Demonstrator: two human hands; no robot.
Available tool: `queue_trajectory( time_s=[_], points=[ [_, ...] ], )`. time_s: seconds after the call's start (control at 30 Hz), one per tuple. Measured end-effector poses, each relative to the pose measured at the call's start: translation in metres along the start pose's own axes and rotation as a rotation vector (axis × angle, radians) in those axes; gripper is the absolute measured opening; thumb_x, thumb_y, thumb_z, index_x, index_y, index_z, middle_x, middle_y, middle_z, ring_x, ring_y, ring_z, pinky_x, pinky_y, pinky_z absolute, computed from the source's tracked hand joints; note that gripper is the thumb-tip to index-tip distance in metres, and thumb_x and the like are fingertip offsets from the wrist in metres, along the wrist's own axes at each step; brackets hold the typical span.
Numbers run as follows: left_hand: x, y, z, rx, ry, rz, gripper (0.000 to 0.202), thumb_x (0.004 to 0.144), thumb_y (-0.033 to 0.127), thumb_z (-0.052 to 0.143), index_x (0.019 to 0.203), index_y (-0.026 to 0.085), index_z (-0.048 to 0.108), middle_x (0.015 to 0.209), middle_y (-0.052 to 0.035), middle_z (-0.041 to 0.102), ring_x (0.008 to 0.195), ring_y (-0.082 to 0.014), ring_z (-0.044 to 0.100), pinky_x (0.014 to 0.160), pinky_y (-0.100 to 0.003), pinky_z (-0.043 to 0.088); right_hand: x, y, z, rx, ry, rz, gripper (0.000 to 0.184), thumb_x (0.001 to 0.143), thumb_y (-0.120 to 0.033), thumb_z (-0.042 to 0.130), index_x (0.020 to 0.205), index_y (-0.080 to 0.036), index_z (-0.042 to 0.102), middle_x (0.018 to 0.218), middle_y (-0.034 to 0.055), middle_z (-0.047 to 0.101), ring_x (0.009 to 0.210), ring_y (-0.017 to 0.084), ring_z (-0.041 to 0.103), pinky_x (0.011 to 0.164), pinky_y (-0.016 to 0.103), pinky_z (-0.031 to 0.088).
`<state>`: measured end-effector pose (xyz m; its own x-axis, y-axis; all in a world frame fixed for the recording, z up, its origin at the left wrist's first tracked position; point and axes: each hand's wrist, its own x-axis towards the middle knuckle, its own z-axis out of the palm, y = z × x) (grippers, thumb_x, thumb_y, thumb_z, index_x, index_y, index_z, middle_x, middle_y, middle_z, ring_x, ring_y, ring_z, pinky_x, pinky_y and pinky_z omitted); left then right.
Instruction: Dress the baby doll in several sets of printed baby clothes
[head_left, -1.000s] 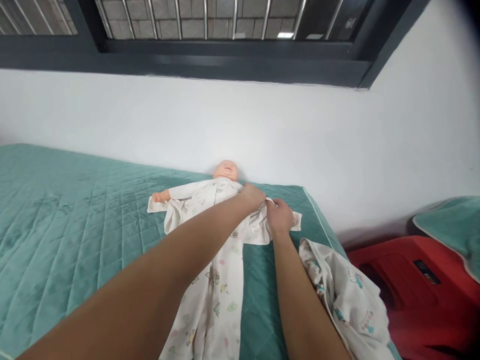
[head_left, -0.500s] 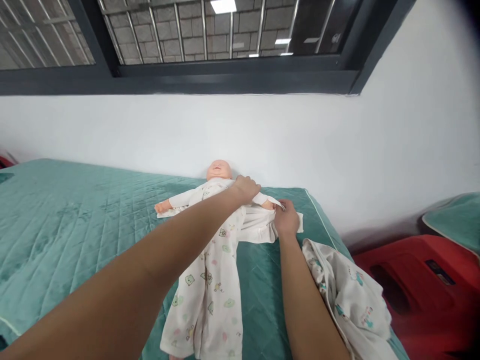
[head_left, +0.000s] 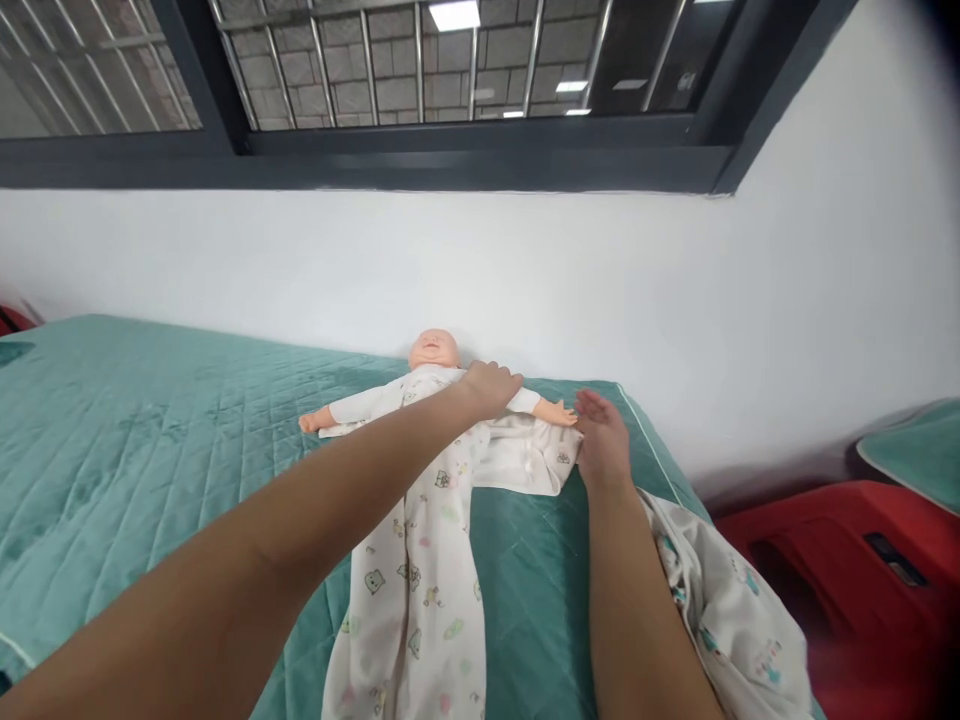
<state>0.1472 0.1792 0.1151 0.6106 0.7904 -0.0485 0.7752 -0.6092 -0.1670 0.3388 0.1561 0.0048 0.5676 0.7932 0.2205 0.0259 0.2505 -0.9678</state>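
A baby doll (head_left: 434, 348) lies on its back on the green quilted bedding (head_left: 187, 430), its head by the wall. It wears a white printed romper (head_left: 420, 590), and both its arms are spread out. My left hand (head_left: 493, 388) reaches across its chest and is closed around the upper sleeve of the arm on the right. Beside that arm's bare hand (head_left: 556, 412) is my right hand (head_left: 604, 437), fingers stretched out and holding nothing that I can see. A white cloth garment (head_left: 525, 460) lies spread under the doll's arm, one side folded over.
A crumpled white printed cloth (head_left: 739, 600) lies at the bed's right edge, partly behind my right forearm. Red plastic stools (head_left: 847, 590) stand beyond that edge. Behind the bed are a white wall (head_left: 585, 280) and a dark-framed barred window (head_left: 480, 160).
My right hand has let go of the white cloth edge and moved slightly right. The doll's hand, earlier partly covered, now shows fully. My left hand stays on the sleeve.
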Motion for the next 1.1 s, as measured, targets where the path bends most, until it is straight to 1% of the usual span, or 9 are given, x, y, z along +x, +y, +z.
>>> queue_trajectory(
  time_s=[0.13, 0.3, 0.4, 0.53, 0.6, 0.67, 0.8, 0.93, 1.1],
  points=[
    [0.004, 0.016, 0.006, -0.049, -0.024, 0.004, 0.045, 0.085, 0.025, 0.061, 0.127, 0.012, 0.053, 0.120, -0.0196, 0.063, 0.108, -0.0338, 0.061, 0.085, -0.044, 0.047, 0.003, 0.000, -0.003, 0.101, 0.132, -0.021, 0.034, 0.058, -0.022, 0.052, 0.090, -0.019, 0.060, 0.100, 0.0064, 0.068, 0.093, 0.020, 0.066, 0.080, 0.037, 0.054],
    [-0.007, 0.037, 0.011, -0.089, -0.028, -0.025, 0.042, 0.088, 0.023, 0.057, 0.128, 0.010, 0.055, 0.130, -0.0218, 0.057, 0.116, -0.0352, 0.056, 0.091, -0.049, 0.045, 0.002, -0.006, 0.003, 0.055, 0.257, -0.140, 0.030, 0.059, -0.016, 0.049, 0.087, -0.019, 0.061, 0.091, 0.0028, 0.065, 0.089, 0.017, 0.063, 0.094, 0.041, 0.049],
    [-0.039, 0.033, 0.010, -0.201, 0.131, -0.023, 0.033, 0.087, 0.021, 0.056, 0.118, 0.013, 0.061, 0.125, -0.0165, 0.060, 0.114, -0.0330, 0.057, 0.092, -0.047, 0.046, -0.015, -0.020, 0.022, -0.034, 0.029, -0.243, 0.025, 0.069, -0.019, 0.056, 0.093, -0.020, 0.064, 0.095, 0.0040, 0.067, 0.093, 0.019, 0.063, 0.097, 0.043, 0.048],
    [-0.104, -0.001, 0.025, -0.671, 0.592, -0.181, 0.028, 0.094, 0.022, 0.043, 0.115, 0.022, 0.062, 0.122, -0.0059, 0.065, 0.114, -0.0217, 0.059, 0.097, -0.036, 0.047, -0.058, -0.039, 0.059, -0.146, -0.494, -0.228, 0.027, 0.085, -0.038, 0.058, 0.106, -0.023, 0.063, 0.111, 0.0063, 0.067, 0.107, 0.022, 0.061, 0.102, 0.045, 0.044],
    [-0.133, -0.024, 0.046, -0.859, 0.771, -0.336, 0.027, 0.094, 0.024, 0.043, 0.114, 0.022, 0.062, 0.122, -0.0046, 0.065, 0.115, -0.0202, 0.058, 0.103, -0.036, 0.044, -0.078, -0.044, 0.073, -0.253, -0.607, -0.250, 0.032, 0.088, -0.045, 0.056, 0.111, -0.024, 0.062, 0.122, 0.0071, 0.064, 0.119, 0.024, 0.056, 0.109, 0.047, 0.038],
    [-0.152, -0.043, 0.069, -0.960, 0.831, -0.486, 0.028, 0.093, 0.030, 0.047, 0.115, 0.021, 0.061, 0.123, -0.0060, 0.064, 0.114, -0.0213, 0.058, 0.100, -0.036, 0.045, -0.091, -0.045, 0.082, -0.316, -0.638, -0.274, 0.035, 0.090, -0.048, 0.054, 0.115, -0.025, 0.060, 0.133, 0.0073, 0.058, 0.128, 0.024, 0.048, 0.115, 0.047, 0.031],
    [-0.166, -0.062, 0.096, -0.994, 0.731, -0.713, 0.033, 0.094, 0.042, 0.046, 0.106, 0.017, 0.065, 0.107, -0.0097, 0.066, 0.098, -0.0241, 0.062, 0.093, -0.042, 0.047, -0.098, -0.043, 0.086, -0.357, -0.554, -0.255, 0.040, 0.087, -0.050, 0.058, 0.117, -0.023, 0.055, 0.129, 0.0098, 0.055, 0.125, 0.024, 0.049, 0.110, 0.046, 0.037],
    [-0.165, -0.065, 0.098, -1.105, 0.630, -0.593, 0.038, 0.097, 0.045, 0.041, 0.106, 0.019, 0.067, 0.107, -0.0079, 0.069, 0.104, -0.0244, 0.061, 0.097, -0.042, 0.044, -0.100, -0.045, 0.087, -0.347, -0.480, -0.178, 0.036, 0.084, -0.050, 0.062, 0.106, -0.022, 0.056, 0.107, 0.0077, 0.059, 0.104, 0.023, 0.057, 0.097, 0.044, 0.047],
    [-0.165, -0.067, 0.101, -1.254, 0.675, -0.461, 0.040, 0.092, 0.046, 0.054, 0.123, 0.023, 0.062, 0.125, -0.0066, 0.063, 0.113, -0.0213, 0.057, 0.098, -0.034, 0.045, -0.110, -0.054, 0.090, -0.286, -0.475, -0.088, 0.034, 0.084, -0.051, 0.063, 0.103, -0.024, 0.058, 0.105, 0.0053, 0.062, 0.103, 0.022, 0.058, 0.098, 0.043, 0.046]
  ],
)
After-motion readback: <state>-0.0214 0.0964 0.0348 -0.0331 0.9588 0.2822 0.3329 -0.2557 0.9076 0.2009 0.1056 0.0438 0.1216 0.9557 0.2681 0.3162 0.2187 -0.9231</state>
